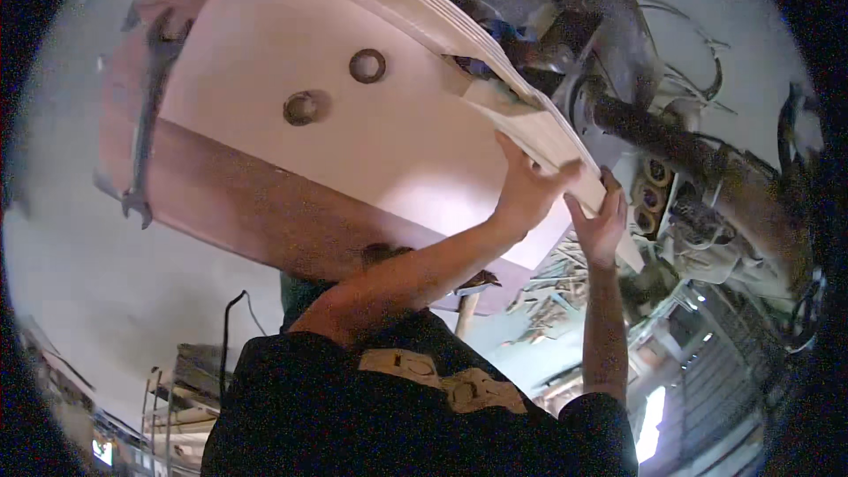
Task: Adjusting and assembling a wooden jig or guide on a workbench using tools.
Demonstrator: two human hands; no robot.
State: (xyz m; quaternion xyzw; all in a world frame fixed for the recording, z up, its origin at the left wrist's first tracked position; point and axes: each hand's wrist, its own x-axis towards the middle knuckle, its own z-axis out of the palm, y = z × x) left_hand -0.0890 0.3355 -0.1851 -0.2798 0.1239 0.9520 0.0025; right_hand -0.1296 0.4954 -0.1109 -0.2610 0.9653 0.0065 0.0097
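A pale wooden strip (521, 131) lies along the right edge of a light-coloured work table (353, 150), beside a long, grooved wooden rail. My left hand (530, 185) rests over the strip's side, fingers bent around it and thumb raised near its upper face. Close by on the right, my right hand (602, 221) pinches the strip nearer its lower end, fingers over the outer side. Between the strip and the rail, a dark gap (473, 66) partly shows; what sits inside it cannot be made out.
Two dark metal rings (367, 65) lie on the table. A large open-ended wrench (146, 124) lies along its left side. Past the rail stands dark machinery (565, 0) with a thick pipe or hose (654, 128). Wood scraps (556, 287) litter the floor at the right.
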